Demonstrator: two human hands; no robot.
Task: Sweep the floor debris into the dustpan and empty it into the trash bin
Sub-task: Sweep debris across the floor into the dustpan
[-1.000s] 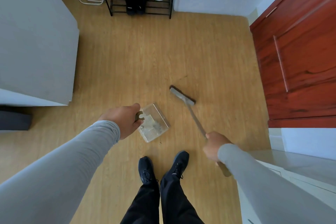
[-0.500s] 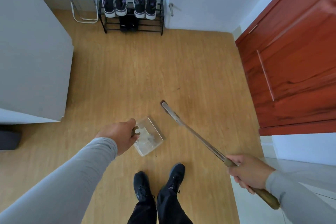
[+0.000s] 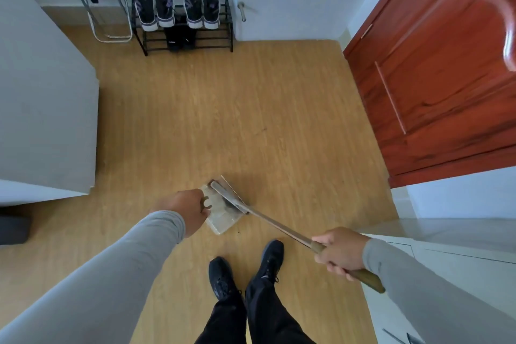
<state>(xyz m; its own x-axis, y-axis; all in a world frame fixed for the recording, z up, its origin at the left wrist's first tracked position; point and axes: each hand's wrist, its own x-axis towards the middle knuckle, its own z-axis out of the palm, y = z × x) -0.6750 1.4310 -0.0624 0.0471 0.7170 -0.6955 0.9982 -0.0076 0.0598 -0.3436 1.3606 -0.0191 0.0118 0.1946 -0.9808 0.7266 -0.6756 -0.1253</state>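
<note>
Landmark: the dustpan [image 3: 220, 212], a clear, pale pan lying low on the wooden floor [image 3: 223, 109]; every place below is given relative to it.
Left hand: the left hand [image 3: 185, 208] grips the dark handle at the dustpan's left edge, fingers curled round it; a grey sleeve [image 3: 117, 268] runs back from the wrist toward the lower left.
Right hand: the right hand [image 3: 339, 253], to the lower right of the dustpan and well apart from it, is clamped round the brown grip of the broom [image 3: 268, 218].
Broom: its thin shaft slants up and left from the grip to the dustpan; the head lies across the pan's upper right part, over its open edge.
Debris: a dark clump shows inside the dustpan under the broom head; what it consists of cannot be told.
Feet: two black shoes [image 3: 245, 268] stand just below the dustpan, toes pointing toward it.
Shoe rack: the black shoe rack [image 3: 184, 33] stands against the wall far above the dustpan, holding four upturned trainers.
Folding frame: a metal folding frame [image 3: 107, 17] stands just left of the rack.
Door: the red-brown door [image 3: 435, 86] fills the area to the upper right of the dustpan.
Cabinet: a grey cabinet [image 3: 44, 120] stands to the dustpan's left.
</note>
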